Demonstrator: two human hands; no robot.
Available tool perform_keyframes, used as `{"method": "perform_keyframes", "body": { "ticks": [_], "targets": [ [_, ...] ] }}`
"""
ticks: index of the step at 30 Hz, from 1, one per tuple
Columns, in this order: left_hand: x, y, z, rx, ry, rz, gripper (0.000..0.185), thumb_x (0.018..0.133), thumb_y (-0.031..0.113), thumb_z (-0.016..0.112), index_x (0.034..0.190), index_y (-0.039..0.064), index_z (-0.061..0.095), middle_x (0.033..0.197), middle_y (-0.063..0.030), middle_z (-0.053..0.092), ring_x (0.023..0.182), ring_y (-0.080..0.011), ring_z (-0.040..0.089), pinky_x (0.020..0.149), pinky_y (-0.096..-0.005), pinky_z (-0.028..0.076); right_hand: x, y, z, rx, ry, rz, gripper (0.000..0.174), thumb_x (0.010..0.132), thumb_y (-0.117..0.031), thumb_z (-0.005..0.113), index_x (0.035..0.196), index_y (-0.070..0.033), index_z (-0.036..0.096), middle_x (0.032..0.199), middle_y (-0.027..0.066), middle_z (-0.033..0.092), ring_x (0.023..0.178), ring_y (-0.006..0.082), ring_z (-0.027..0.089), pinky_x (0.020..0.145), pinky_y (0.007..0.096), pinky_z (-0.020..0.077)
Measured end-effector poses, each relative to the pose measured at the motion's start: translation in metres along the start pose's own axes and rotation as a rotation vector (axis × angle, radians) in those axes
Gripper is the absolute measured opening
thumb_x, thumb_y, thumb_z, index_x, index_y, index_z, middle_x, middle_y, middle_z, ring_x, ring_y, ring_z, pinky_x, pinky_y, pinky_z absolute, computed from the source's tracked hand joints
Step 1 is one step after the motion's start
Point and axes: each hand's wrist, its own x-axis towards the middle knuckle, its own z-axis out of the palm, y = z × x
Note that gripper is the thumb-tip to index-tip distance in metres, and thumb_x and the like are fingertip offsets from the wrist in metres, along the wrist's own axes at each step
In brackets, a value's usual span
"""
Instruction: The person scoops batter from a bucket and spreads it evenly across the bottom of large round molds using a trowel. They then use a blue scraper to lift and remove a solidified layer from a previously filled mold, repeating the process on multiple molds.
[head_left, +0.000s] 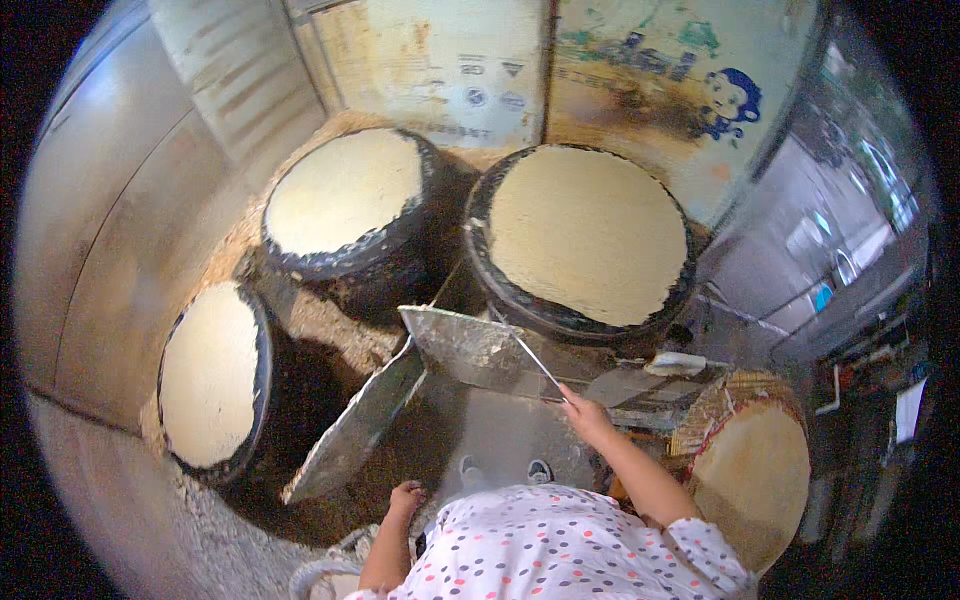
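Note:
A thin light rod (536, 358) is gripped in my right hand (586, 420), its far end close to the near rim of a round dark pan (480, 259). A pale, smooth layer (589, 232) covers most of that pan. My left hand (407, 496) hangs low beside my body with its fingers curled; whether it holds something cannot be told. Two more dark-rimmed pans bear the same kind of pale layer, one at the upper left (345, 191) and one at the far left (210, 379).
Thin boards (360, 427) stand upright between me and the pans. At my right is a round woven container (750, 465) with a pale top. A white object (679, 364) lies behind it. Printed panels (435, 67) and a metal-like wall (120, 225) enclose the pans.

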Motion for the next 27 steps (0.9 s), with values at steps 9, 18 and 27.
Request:
{"method": "perform_keyframes", "body": {
  "ticks": [9,18,27],
  "targets": [
    [0.002,-0.063,0.036,0.427,-0.015,-0.049,0.033,0.067,0.015,0.061,0.098,0.005,0.06,0.085,-0.0108,0.063,0.072,-0.0188,0.06,0.066,-0.0293,0.048,-0.055,0.076,0.015,0.308,-0.107,-0.028,0.048,0.076,-0.01,0.059,0.118,0.003,0.042,0.11,0.0145,0.054,0.102,0.02,0.05,0.087,0.0286,0.0375],
    [-0.078,-0.071,0.066,0.322,0.348,-0.112,0.03,0.069,0.022,0.058,0.096,0.009,0.062,0.091,-0.0133,0.062,0.084,-0.0263,0.059,0.072,-0.0339,0.045,-0.04,0.112,0.034,0.217,-0.325,0.029,0.049,0.073,-0.026,0.062,0.11,0.004,0.049,0.1,0.0183,0.058,0.092,0.0279,0.057,0.081,0.0346,0.043],
    [-0.116,-0.144,0.074,0.717,0.221,-0.124,0.031,0.069,0.028,0.056,0.095,0.01,0.063,0.091,-0.0153,0.061,0.084,-0.0281,0.059,0.074,-0.037,0.045,-0.04,0.069,0.003,0.113,-0.302,-0.092,0.046,0.071,-0.026,0.064,0.109,-0.003,0.053,0.081,0.0144,0.061,0.069,0.0189,0.057,0.063,0.0306,0.0456]
  ]
}}
